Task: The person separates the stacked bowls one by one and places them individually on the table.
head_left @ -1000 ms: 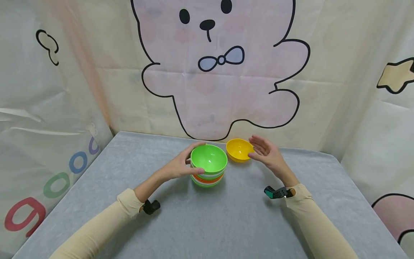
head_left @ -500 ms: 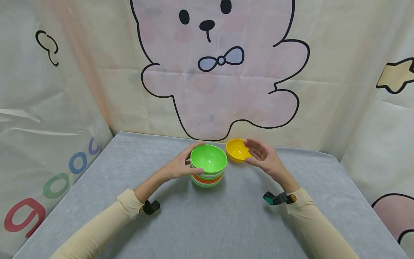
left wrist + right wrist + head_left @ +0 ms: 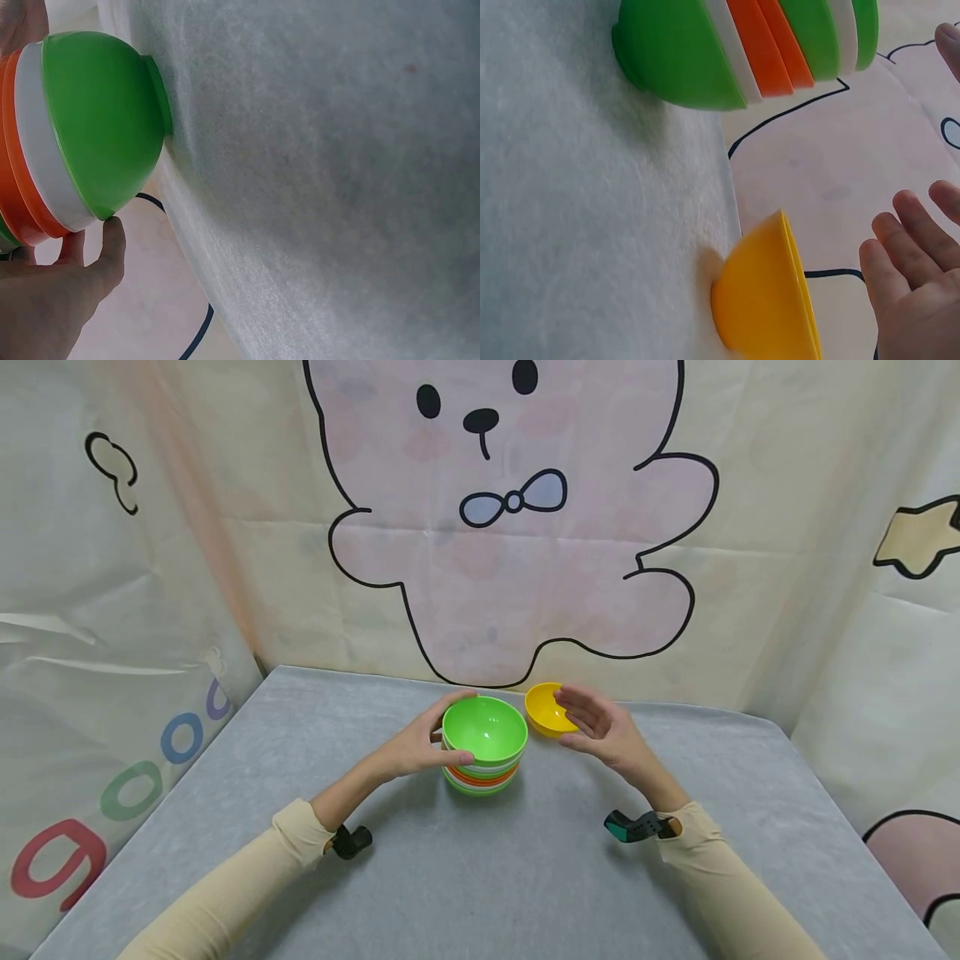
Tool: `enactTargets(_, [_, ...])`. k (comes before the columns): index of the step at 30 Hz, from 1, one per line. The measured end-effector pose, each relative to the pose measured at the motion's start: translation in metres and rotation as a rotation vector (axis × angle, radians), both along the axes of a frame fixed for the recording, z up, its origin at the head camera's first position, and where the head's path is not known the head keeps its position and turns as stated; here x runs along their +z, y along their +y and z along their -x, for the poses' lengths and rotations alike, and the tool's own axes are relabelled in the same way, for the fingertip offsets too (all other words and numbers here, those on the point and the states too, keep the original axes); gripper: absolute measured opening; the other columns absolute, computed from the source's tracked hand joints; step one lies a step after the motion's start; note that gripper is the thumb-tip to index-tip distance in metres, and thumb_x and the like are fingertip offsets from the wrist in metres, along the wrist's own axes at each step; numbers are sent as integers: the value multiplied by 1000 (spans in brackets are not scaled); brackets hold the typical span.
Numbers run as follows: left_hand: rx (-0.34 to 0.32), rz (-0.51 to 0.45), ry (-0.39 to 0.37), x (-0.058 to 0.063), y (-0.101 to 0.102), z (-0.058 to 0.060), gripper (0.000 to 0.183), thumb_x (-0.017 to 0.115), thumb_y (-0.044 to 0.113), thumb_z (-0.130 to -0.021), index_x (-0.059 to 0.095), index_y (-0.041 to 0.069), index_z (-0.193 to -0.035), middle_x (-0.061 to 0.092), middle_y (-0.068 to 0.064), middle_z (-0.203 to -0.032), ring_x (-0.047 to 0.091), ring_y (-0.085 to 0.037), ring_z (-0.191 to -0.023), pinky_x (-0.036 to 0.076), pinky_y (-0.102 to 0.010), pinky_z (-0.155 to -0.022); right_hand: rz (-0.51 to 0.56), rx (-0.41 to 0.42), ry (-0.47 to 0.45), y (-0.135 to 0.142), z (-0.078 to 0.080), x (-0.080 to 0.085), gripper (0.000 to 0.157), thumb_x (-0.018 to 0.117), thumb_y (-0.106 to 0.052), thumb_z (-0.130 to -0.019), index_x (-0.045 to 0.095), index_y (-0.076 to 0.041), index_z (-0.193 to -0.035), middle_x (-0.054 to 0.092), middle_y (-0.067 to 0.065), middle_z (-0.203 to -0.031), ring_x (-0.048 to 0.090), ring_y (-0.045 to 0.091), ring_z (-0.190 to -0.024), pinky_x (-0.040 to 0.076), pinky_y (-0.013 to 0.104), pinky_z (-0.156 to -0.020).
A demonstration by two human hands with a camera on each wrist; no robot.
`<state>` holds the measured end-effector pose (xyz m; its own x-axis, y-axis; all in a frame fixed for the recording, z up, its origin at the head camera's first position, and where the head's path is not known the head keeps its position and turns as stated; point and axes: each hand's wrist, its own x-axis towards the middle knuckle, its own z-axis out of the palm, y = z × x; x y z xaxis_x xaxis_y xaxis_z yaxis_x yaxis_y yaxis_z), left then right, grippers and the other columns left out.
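A stack of nested bowls (image 3: 486,731) stands on the table, bright green at the top with white, orange and green rims under it. My left hand (image 3: 412,745) grips its left side, thumb in front and fingers behind. The left wrist view shows the green bottom bowl (image 3: 109,124) on the cloth, with fingertips against the stack. Just right of the stack, near the back edge, sits a yellow bowl (image 3: 542,710). My right hand (image 3: 609,737) hovers beside it, fingers extended and thumb apart, covering its right part in the head view. In the right wrist view, a gap separates the hand from the yellow bowl.
A grey cloth covers the table (image 3: 487,877). Behind it hangs a pale curtain (image 3: 262,568) with a cartoon bear, and more curtain flanks both sides. Each wrist carries a small dark camera, such as the right wrist's camera (image 3: 633,827).
My right hand has drifted left and slightly down, so that it hides more of the yellow bowl. My left hand and the stack have stayed in place.
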<state>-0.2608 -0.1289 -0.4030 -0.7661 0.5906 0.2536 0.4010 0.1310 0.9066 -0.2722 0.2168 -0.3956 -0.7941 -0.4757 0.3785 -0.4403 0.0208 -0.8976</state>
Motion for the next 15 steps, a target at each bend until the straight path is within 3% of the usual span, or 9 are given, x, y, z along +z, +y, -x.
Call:
enactTargets(5, [-1, -5, -7, 1, 0, -1, 87, 82, 27, -88, 31, 25, -159, 42, -6, -149, 48, -28, -130, 44, -49, -103, 13, 34, -11, -7, -2, 1, 73, 77, 5, -88, 38, 9, -149, 39, 31, -151, 40, 38, -140, 36, 39, -110])
enactTargets(15, [-9, -13, -31, 1, -1, -1, 92, 85, 20, -84, 32, 22, -158, 45, -6, -147, 47, -25, -132, 43, -50, -103, 4, 88, -45, -23, -3, 4, 78, 80, 3, -86, 36, 7, -151, 36, 31, -152, 36, 35, -143, 31, 42, -113])
